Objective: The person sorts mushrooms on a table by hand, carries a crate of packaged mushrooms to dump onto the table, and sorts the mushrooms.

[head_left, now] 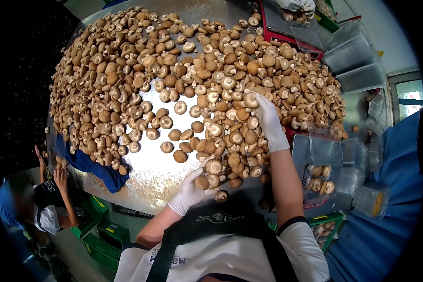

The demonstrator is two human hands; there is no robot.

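Brown mushrooms point(110, 77) lie heaped over a metal table point(160, 160). My left hand point(190, 190), in a white glove, is at the near edge of the table with its fingers curled round a few mushrooms point(214, 166). Farther forward and to the right, my right hand point(270, 120), also gloved in white, has its fingertips closed on a mushroom point(250, 99) at the right part of the heap. Part of its thumb side is hidden among the mushrooms.
At the right, a scale point(315, 164) bears a clear tray point(320, 179) with several mushrooms, beside stacked clear containers point(355, 157). A co-worker point(47, 202) stands at the left, near green crates point(101, 251) and a blue cloth point(94, 164). Another person's gloved hands point(298, 5) are at the top.
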